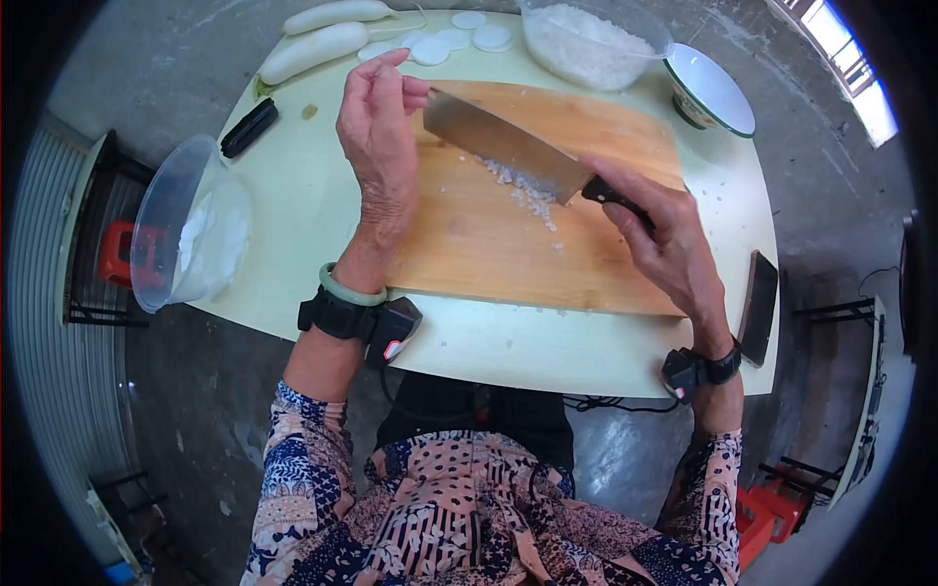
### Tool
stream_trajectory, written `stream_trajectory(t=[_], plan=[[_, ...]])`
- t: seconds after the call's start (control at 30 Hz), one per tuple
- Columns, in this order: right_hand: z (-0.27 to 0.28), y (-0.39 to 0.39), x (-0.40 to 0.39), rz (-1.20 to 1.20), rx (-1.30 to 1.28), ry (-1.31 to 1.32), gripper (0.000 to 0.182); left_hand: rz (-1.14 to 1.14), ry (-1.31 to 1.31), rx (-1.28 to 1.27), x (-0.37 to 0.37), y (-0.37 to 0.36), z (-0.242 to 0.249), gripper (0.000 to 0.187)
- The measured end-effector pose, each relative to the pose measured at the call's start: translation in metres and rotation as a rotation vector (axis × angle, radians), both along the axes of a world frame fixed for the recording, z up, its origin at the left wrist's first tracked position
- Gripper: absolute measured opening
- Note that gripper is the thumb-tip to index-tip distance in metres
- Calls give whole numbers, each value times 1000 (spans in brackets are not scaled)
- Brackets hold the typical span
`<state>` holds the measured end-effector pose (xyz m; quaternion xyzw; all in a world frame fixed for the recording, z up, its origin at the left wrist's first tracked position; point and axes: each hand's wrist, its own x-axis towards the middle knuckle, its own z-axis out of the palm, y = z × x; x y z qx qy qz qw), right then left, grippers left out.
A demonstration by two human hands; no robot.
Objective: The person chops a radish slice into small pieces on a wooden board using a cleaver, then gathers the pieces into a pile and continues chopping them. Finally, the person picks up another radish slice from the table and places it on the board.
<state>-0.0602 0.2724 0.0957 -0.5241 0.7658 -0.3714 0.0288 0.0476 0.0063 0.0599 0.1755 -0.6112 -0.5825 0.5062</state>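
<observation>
A cleaver (503, 142) with a broad steel blade and black handle is held in my right hand (664, 225), its fingers wrapped round the handle. The blade slants up to the left over a wooden cutting board (479, 254). Finely chopped white bits (532, 195) lie along and below its edge. My left hand (379, 112) is raised over the board's left side, fingers loosely bent and apart, with fingertips right at the front end of the blade.
Behind the board are whole white radishes (318, 51), round white slices (430, 49) and a clear bowl of chopped white pieces (596, 54). An enamel bowl (718, 93) stands at back right. At left are a clear plastic bowl (161, 220) and a black object (249, 127). A phone (758, 308) lies at right.
</observation>
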Motion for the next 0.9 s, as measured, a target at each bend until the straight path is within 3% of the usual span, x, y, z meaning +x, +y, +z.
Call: stream_trajectory(t=[0.27,0.43,0.57,0.63,0.83,0.9], plan=[[5,1,0,-25,4,-11,51,47,55,28,-2,0,1,29],[6,4,-5,-26,40,3,47,223,142,-27,0,-9,3,30],[6,2,-5,-13,-12,-106,43,217,136,-21,3,-18,1,33],[1,1,-4,19,57,101,40,215,147,13,2,-18,2,33],[11,4,-5,-38,-45,-44,41,222,139,-11,1,-18,2,32],[6,4,-6,-37,42,104,40,213,135,-8,0,-15,2,32]])
